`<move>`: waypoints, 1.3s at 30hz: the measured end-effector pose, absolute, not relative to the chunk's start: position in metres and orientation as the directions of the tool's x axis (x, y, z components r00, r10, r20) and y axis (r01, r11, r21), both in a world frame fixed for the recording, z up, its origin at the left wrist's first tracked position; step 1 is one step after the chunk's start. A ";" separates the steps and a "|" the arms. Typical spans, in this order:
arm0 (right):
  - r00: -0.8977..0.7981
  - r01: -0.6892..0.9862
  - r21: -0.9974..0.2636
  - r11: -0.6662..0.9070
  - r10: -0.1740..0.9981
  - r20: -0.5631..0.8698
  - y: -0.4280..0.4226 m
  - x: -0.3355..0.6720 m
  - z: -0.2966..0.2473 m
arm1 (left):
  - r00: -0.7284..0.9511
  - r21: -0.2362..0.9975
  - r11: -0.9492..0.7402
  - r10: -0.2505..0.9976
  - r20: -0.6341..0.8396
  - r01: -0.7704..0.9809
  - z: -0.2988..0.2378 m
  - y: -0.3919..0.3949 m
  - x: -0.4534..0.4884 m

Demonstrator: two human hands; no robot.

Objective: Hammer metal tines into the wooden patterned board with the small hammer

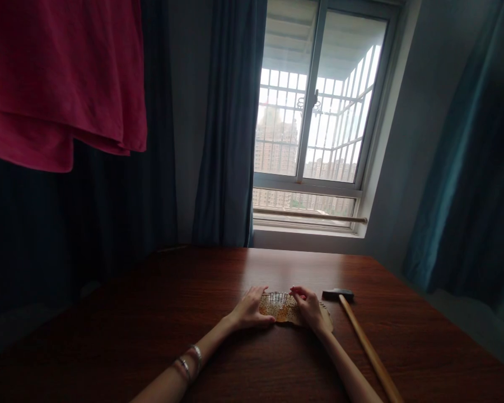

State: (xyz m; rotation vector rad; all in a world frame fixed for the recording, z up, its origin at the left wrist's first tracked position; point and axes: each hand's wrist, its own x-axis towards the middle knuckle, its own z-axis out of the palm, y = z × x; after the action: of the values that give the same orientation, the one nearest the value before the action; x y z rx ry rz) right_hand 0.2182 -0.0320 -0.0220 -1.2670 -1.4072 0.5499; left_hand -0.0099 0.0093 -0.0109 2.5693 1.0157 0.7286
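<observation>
A tan, dark-speckled board [278,311] with an uneven near edge lies flat on the table. Thin dark pins that look like nails stand in a row along its far edge, and more show at its right end. My left hand [252,309] grips the board's left end, thumb at the near edge and fingers at the far edge. Over the board's right part, my right hand [308,305] has its thumb and fingertips pinched together by the row of pins. What sits in that pinch is too small to make out. The right hand hides part of the board.
A hammer [361,330] with a dark head and long wooden handle lies just right of my right hand. The brown wooden table [218,280] reaches toward a barred window [315,140]. Blue curtains [231,140] hang behind, and pink cloth [67,84] hangs at upper left.
</observation>
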 end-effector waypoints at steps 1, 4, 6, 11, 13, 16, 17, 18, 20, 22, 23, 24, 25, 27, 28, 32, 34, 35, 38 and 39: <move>0.175 0.403 -0.858 0.318 0.894 0.413 -0.033 0.218 -0.022 | 0.627 0.427 -0.715 0.695 0.353 0.553 -0.011 0.009 -0.010; 0.151 0.461 -0.829 0.318 0.892 0.426 -0.034 0.216 -0.021 | 0.630 0.420 -0.720 0.691 0.354 0.553 -0.013 0.009 -0.010; 0.140 0.496 -0.809 0.316 0.890 0.434 -0.034 0.216 -0.021 | 0.630 0.415 -0.719 0.692 0.353 0.557 -0.014 0.010 -0.010; 0.122 0.571 -0.762 0.306 0.886 0.447 -0.036 0.216 -0.021 | 0.633 0.417 -0.726 0.685 0.361 0.547 -0.015 0.010 -0.011; 0.116 0.597 -0.744 0.300 0.885 0.451 -0.037 0.215 -0.021 | 0.634 0.424 -0.725 0.685 0.359 0.543 -0.014 0.010 -0.011; 0.103 0.630 -0.717 0.299 0.883 0.458 -0.040 0.214 -0.019 | 0.632 0.439 -0.717 0.692 0.349 0.542 -0.012 0.009 -0.012; 0.097 0.637 -0.710 0.301 0.882 0.461 -0.041 0.214 -0.018 | 0.631 0.445 -0.713 0.695 0.345 0.541 -0.012 0.008 -0.012; 0.090 0.641 -0.704 0.306 0.881 0.464 -0.042 0.214 -0.017 | 0.632 0.451 -0.710 0.697 0.339 0.541 -0.011 0.008 -0.012; 0.073 0.643 -0.697 0.318 0.880 0.469 -0.044 0.214 -0.015 | 0.630 0.458 -0.703 0.702 0.331 0.543 -0.011 0.008 -0.012; 0.059 0.641 -0.693 0.330 0.879 0.473 -0.045 0.215 -0.015 | 0.627 0.457 -0.706 0.701 0.341 0.541 -0.010 0.008 -0.012; 0.054 0.640 -0.692 0.334 0.879 0.474 -0.044 0.215 -0.015 | 0.622 0.455 -0.711 0.697 0.356 0.536 -0.010 0.008 -0.011; 0.050 0.640 -0.691 0.338 0.878 0.475 -0.043 0.215 -0.015 | 0.614 0.455 -0.716 0.694 0.377 0.530 -0.009 0.008 -0.010; 0.047 0.639 -0.690 0.340 0.878 0.476 -0.042 0.215 -0.016 | 0.604 0.455 -0.723 0.688 0.402 0.520 -0.008 0.009 -0.008; 0.045 0.639 -0.689 0.342 0.877 0.478 -0.041 0.216 -0.018 | 0.585 0.466 -0.736 0.675 0.449 0.491 -0.004 0.011 -0.001; 0.046 0.640 -0.688 0.343 0.876 0.480 -0.040 0.216 -0.019 | 0.583 0.476 -0.742 0.668 0.463 0.472 -0.001 0.012 0.004; 0.040 0.638 -0.684 0.354 0.872 0.488 -0.041 0.217 -0.021 | 0.644 0.520 -0.762 0.626 0.440 0.386 0.010 0.021 0.028; 0.036 0.637 -0.682 0.359 0.870 0.492 -0.041 0.217 -0.021 | 0.695 0.549 -0.760 0.602 0.394 0.347 0.012 0.026 0.037; 0.036 0.637 -0.682 0.360 0.869 0.493 -0.041 0.218 -0.021 | 0.720 0.569 -0.753 0.591 0.362 0.332 0.012 0.029 0.041; 0.047 0.636 -0.684 0.357 0.867 0.496 -0.039 0.219 -0.023 | 0.771 0.616 -0.728 0.567 0.291 0.302 0.009 0.036 0.044; 0.050 0.634 -0.686 0.357 0.866 0.497 -0.038 0.220 -0.023 | 0.774 0.626 -0.721 0.565 0.284 0.297 0.007 0.037 0.043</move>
State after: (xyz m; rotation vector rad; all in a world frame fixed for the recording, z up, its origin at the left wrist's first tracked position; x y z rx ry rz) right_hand 0.2198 -0.0383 -0.0232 -1.3575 -1.6626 0.3036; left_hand 0.0434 0.0372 0.0072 2.3989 0.6421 0.6276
